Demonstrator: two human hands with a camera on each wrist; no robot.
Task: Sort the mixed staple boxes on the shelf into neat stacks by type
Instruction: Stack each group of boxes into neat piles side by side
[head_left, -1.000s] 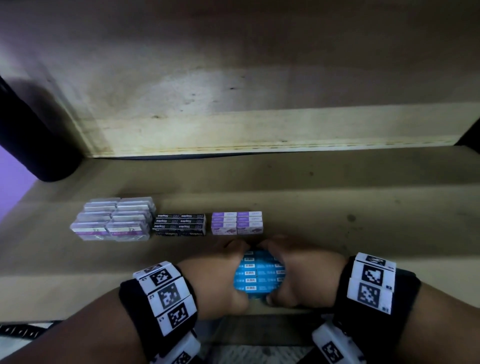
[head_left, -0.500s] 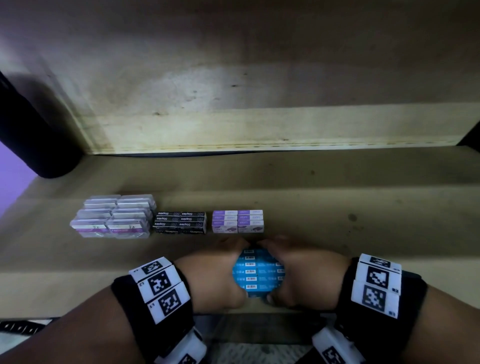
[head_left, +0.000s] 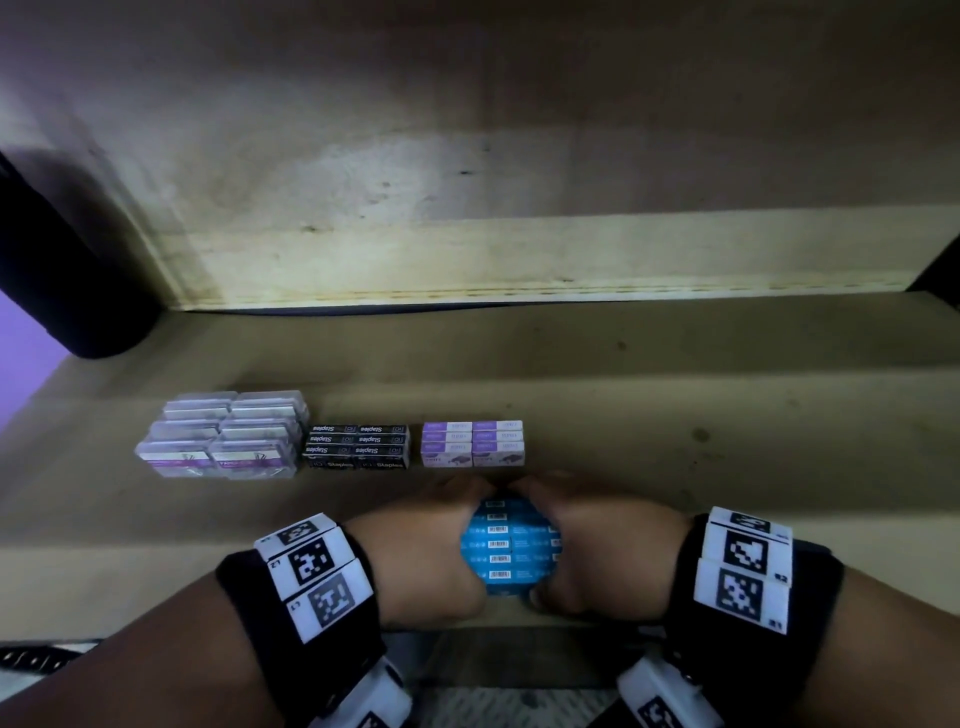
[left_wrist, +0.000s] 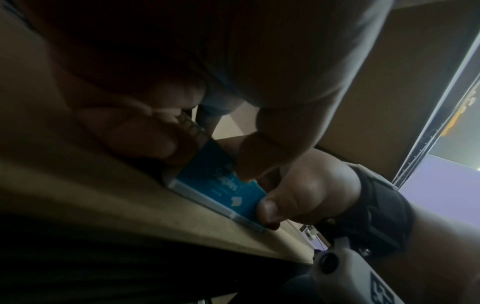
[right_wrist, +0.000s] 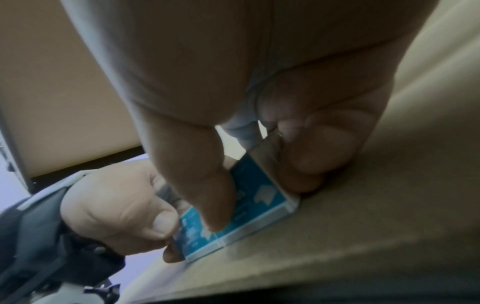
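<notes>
A block of blue staple boxes (head_left: 509, 548) stands near the shelf's front edge, clasped from both sides. My left hand (head_left: 431, 545) grips its left side, fingers curled over the far end and thumb on the near face. My right hand (head_left: 597, 545) grips the right side the same way. The wrist views show the blue staple boxes (left_wrist: 221, 181) (right_wrist: 244, 207) resting on the shelf board with thumbs on the near face. Behind them stand three sorted groups: clear plastic boxes (head_left: 223, 434), black boxes (head_left: 356, 446) and purple-white boxes (head_left: 471, 443).
The wooden shelf (head_left: 675, 415) stretches bare to the right of the stacks. Its back wall (head_left: 519, 249) rises behind, and a black post (head_left: 62, 270) stands at the far left. The front edge (head_left: 130, 587) lies just under my wrists.
Both hands with the blue boxes have shifted slightly forward, toward the purple-white stack. The three sorted groups have not moved.
</notes>
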